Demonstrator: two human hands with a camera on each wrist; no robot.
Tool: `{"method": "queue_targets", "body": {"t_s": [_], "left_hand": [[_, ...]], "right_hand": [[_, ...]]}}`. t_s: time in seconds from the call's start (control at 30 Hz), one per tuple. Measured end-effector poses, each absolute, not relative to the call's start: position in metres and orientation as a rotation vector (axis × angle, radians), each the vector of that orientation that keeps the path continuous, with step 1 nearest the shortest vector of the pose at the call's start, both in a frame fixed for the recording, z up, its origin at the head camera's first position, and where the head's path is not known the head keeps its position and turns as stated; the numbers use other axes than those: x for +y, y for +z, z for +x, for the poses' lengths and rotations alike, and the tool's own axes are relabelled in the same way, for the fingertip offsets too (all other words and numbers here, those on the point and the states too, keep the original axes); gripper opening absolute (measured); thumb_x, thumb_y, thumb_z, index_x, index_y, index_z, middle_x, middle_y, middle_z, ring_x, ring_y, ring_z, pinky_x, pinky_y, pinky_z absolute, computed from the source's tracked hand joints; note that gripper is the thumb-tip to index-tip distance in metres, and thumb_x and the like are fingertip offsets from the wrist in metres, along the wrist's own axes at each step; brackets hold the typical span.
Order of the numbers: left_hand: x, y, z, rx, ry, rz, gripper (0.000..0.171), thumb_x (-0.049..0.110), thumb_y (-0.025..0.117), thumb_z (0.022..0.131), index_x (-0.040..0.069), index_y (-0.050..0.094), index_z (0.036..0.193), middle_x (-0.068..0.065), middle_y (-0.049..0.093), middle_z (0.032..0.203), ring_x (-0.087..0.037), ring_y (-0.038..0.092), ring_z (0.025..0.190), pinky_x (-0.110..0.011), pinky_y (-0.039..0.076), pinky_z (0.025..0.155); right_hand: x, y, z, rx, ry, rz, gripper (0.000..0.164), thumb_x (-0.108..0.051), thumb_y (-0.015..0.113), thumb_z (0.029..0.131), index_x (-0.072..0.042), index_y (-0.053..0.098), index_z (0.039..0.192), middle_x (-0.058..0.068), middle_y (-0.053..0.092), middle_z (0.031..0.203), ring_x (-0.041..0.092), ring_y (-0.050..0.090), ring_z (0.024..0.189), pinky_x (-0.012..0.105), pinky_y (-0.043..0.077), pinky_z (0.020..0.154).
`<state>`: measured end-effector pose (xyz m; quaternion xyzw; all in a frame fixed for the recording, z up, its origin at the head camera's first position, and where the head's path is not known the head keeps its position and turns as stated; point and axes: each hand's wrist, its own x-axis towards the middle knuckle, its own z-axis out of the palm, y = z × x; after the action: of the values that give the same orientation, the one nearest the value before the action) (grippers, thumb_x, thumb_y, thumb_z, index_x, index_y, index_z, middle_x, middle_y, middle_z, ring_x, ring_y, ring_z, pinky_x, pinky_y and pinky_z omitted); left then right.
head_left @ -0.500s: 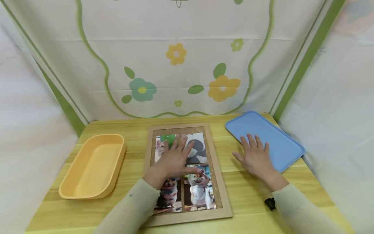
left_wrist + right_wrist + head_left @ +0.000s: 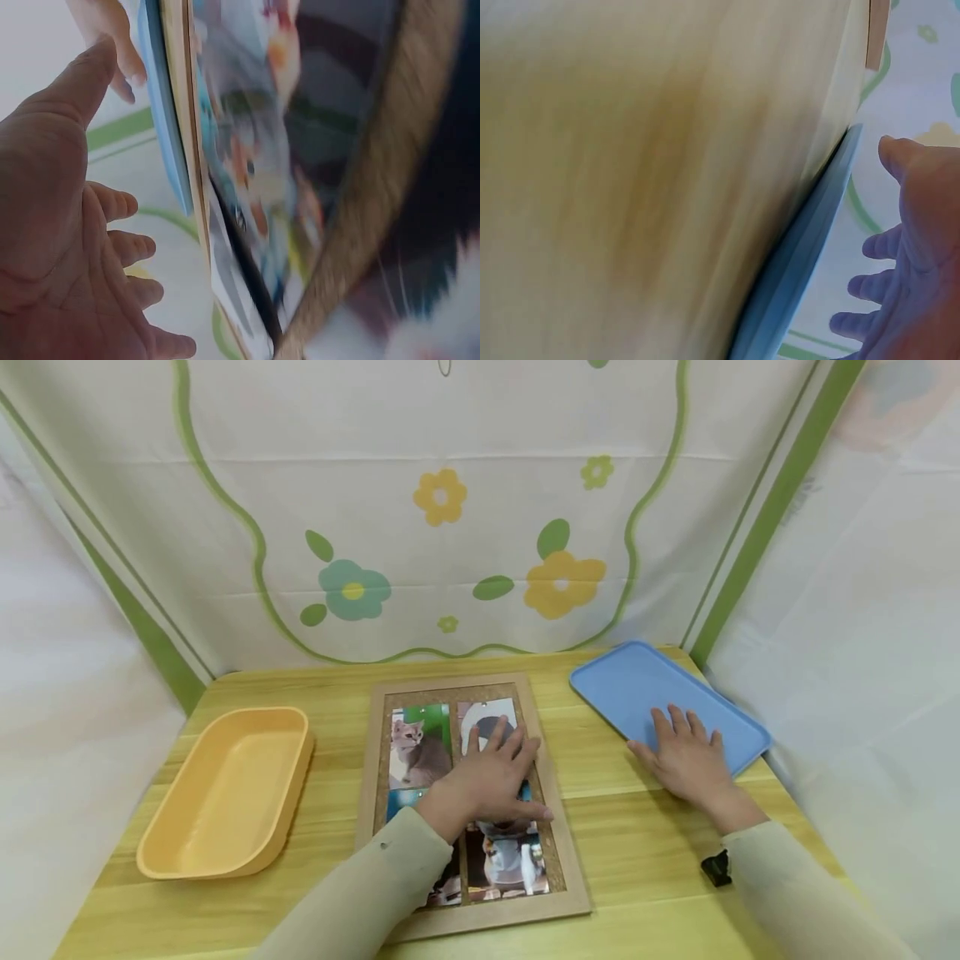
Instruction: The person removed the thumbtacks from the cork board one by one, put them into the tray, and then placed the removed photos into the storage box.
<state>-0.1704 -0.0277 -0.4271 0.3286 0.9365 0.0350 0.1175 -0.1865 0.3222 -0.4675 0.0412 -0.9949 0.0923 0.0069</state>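
Note:
My left hand [image 2: 487, 781] hovers with spread fingers over a wood-framed cork board [image 2: 577, 868]. Four-part layout aside, several animal photos are pinned there: a cat photo [image 2: 420, 752] at upper left and a picture of a white-clad animal [image 2: 510, 864] at lower right, partly covered by the hand. In the left wrist view a gap shows between the palm [image 2: 52, 247] and the board. My right hand [image 2: 690, 764], fingers spread and holding nothing, is above the near edge of a flat blue tray [image 2: 637, 685]; the right wrist view shows it apart from the tray.
A deep yellow tray [image 2: 225, 785] stands left of the board on the wood-grain table [image 2: 337, 760]. White cloth with printed flowers [image 2: 442, 497] hangs behind the table, and plain white cloth [image 2: 847, 652] closes the right side.
My left hand has moved right across the board, uncovering the cat photo. The right hand has shifted slightly right over the blue tray. The head view has turned a little.

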Motion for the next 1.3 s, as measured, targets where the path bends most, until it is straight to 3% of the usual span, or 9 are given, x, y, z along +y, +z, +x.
{"method": "queue_targets", "body": {"t_s": [0.53,0.93,1.13,1.3], "left_hand": [[-0.010,-0.445,-0.161,2.676,0.023,0.998,0.109,0.083,0.048,0.092,0.016,0.015,0.171,-0.008,0.009,0.179,-0.028,0.007,0.165,-0.061,0.014,0.131],[-0.010,-0.450,-0.162,2.687,0.013,1.002,0.109,0.084,0.047,0.092,0.015,0.016,0.171,-0.008,0.011,0.179,-0.027,0.008,0.165,-0.061,0.015,0.131],[-0.010,-0.450,-0.163,2.690,0.019,1.004,0.109,0.084,0.048,0.092,0.016,0.015,0.171,-0.007,0.010,0.179,-0.026,0.007,0.166,-0.062,0.014,0.131],[-0.008,-0.449,-0.163,2.677,0.039,1.016,0.109,0.083,0.049,0.093,0.016,0.014,0.171,-0.007,0.010,0.179,-0.027,0.006,0.166,-0.064,0.012,0.130]], "right_hand": [[0.328,-0.469,-0.180,-3.308,0.428,0.045,0.099,-0.072,0.029,0.107,0.007,0.014,0.165,0.043,0.020,0.163,0.073,0.015,0.144,0.092,0.022,0.103],[0.311,-0.465,-0.173,-3.344,0.372,0.082,0.095,-0.069,0.028,0.108,0.008,0.025,0.163,0.044,0.023,0.162,0.074,0.019,0.143,0.089,0.032,0.100],[0.304,-0.459,-0.167,-3.328,0.311,0.182,0.079,-0.057,0.028,0.113,0.009,0.040,0.156,0.043,0.038,0.155,0.069,0.038,0.137,0.081,0.041,0.101],[0.297,-0.454,-0.157,-3.302,0.222,0.265,0.060,-0.036,0.046,0.113,0.011,0.047,0.150,0.042,0.051,0.145,0.064,0.054,0.123,0.075,0.049,0.095]]}}
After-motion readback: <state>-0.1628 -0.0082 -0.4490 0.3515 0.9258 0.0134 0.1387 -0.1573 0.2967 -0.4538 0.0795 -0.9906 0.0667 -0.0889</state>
